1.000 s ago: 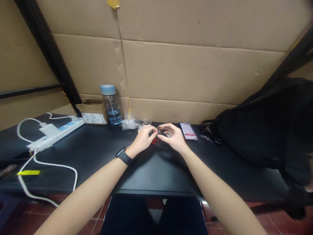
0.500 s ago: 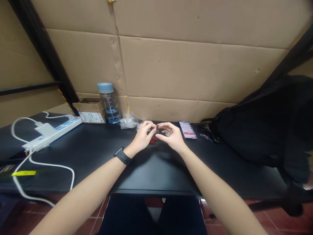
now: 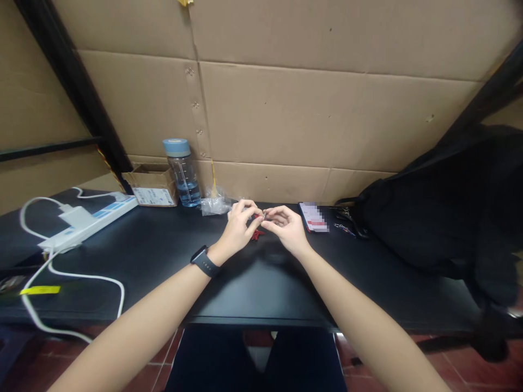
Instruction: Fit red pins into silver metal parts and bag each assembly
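My left hand [image 3: 242, 222] and my right hand [image 3: 286, 226] meet fingertip to fingertip over the middle of the desk. Both are closed in a pinch around a small thin piece [image 3: 264, 216], which shows as a narrow pale edge; its kind is too small to make out. Just below the left fingertips lies a small red object [image 3: 257, 234] on the desk, partly covered by my fingers. A black watch [image 3: 205, 261] is on my left wrist.
Crumpled clear plastic [image 3: 215, 203], a water bottle [image 3: 182, 174] and a small cardboard box [image 3: 152, 188] stand left of my hands. A white power strip [image 3: 92, 222] with cables lies farther left. On the right are a phone [image 3: 313, 217], keys [image 3: 344, 229] and a black bag [image 3: 441, 207].
The small piece has turned from showing a dark brownish face to a thin edge. My right fingers have closed in on it; both arms stay nearly in place.
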